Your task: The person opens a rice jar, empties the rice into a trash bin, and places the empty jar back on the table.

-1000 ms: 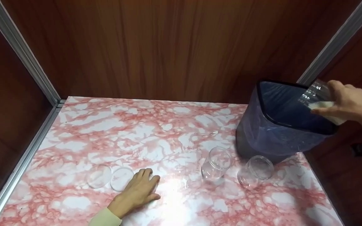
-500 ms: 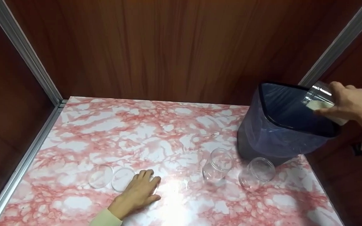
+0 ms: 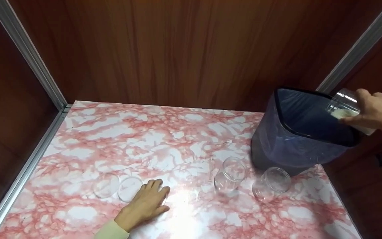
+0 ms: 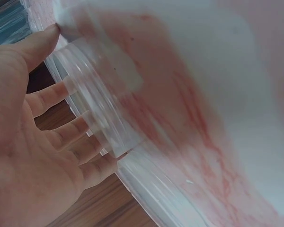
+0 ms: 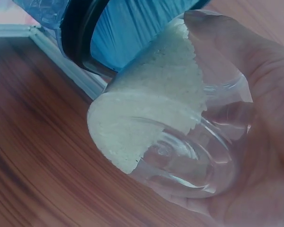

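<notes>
My right hand [image 3: 381, 111] grips a clear jar [image 3: 343, 99] tilted over the bin [image 3: 305, 155], its mouth toward the bin's opening. White grainy contents [image 5: 163, 78] lie along the jar's lower side. On the table, the left hand [image 3: 146, 202] rests palm down, its fingers spread loosely. In the left wrist view those fingers touch the edge of a clear round lid [image 4: 97, 97], mostly hidden under the hand in the head view. Two more clear lids lie left of it, one close to the fingers [image 3: 130, 189] and another farther left [image 3: 106, 186].
Two clear jars without lids stand in front of the bin, a left jar [image 3: 229, 176] and a right jar [image 3: 270, 186]. A purple-blue liner covers the bin's dark rim. Brown wood-look panels [image 3: 164, 53] surround the marbled red-and-white table [image 3: 111, 142].
The right hand and its tilted jar have shifted slightly right over the bin. My left hand has stayed in place. The head view has shifted a little.
</notes>
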